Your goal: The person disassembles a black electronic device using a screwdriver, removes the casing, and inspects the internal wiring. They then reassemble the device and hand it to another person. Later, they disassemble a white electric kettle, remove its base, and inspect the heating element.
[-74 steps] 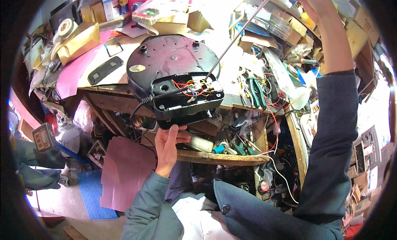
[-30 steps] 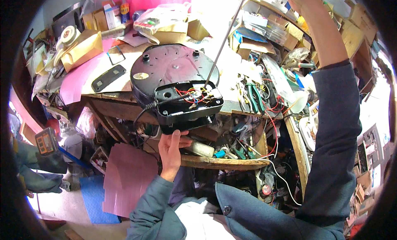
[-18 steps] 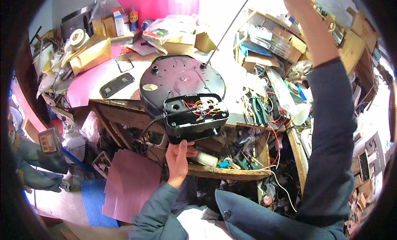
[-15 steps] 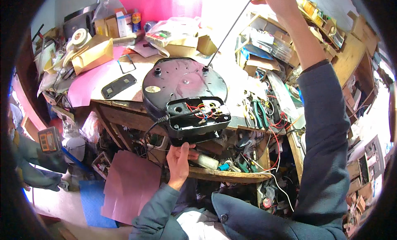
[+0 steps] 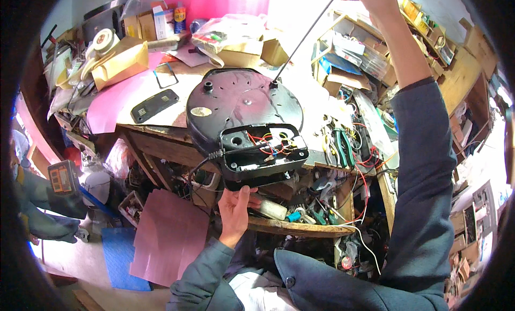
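Note:
A round black electric appliance [image 5: 247, 110] lies underside up on the bench, its near end overhanging the front edge. At that end an open wiring compartment [image 5: 263, 155] shows red and yellow wires; a black cord [image 5: 214, 155] leaves its left side. My left hand [image 5: 234, 214] grips the near edge from below, thumb up against it, other fingers partly hidden. High at the upper edge, my right hand [image 5: 375, 2] is closed on the handle of a long screwdriver [image 5: 308, 37], partly cut off by the picture. The screwdriver's tip sits at the far right foot [image 5: 274, 84].
A black slotted cover plate [image 5: 154, 105] lies left of the appliance. Pliers [image 5: 343, 145] and loose wires crowd the right side. Below, an open drawer [image 5: 300, 229] holds tools and scraps. Boxes [image 5: 122, 61] stand at the back left. Another person's leg [image 5: 51, 204] shows at far left.
The appliance's near end appears slightly farther right and lower. My right hand and screwdriver have shifted a little right; the tip stays at the same foot. My left hand keeps its grip.

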`<action>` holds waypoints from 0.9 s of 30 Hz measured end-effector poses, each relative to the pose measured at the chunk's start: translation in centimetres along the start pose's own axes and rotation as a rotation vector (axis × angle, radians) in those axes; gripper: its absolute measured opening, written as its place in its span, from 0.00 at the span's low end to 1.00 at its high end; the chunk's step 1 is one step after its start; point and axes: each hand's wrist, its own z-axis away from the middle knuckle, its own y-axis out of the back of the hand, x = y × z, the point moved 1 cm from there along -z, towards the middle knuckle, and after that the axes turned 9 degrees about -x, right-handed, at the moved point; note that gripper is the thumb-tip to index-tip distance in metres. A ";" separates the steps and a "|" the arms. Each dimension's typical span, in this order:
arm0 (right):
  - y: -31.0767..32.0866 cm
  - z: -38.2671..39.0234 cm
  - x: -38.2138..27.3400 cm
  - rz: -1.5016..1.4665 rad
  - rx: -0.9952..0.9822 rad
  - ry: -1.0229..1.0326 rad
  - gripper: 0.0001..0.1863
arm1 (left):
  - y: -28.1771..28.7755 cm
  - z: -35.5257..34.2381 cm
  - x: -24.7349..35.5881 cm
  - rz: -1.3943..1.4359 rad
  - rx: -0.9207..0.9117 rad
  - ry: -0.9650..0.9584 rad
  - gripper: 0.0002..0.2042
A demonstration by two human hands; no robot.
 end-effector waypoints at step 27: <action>-4.9 -3.5 1.0 0.285 -0.207 -0.073 0.37 | 0.5 0.2 0.4 -0.039 0.038 0.018 0.15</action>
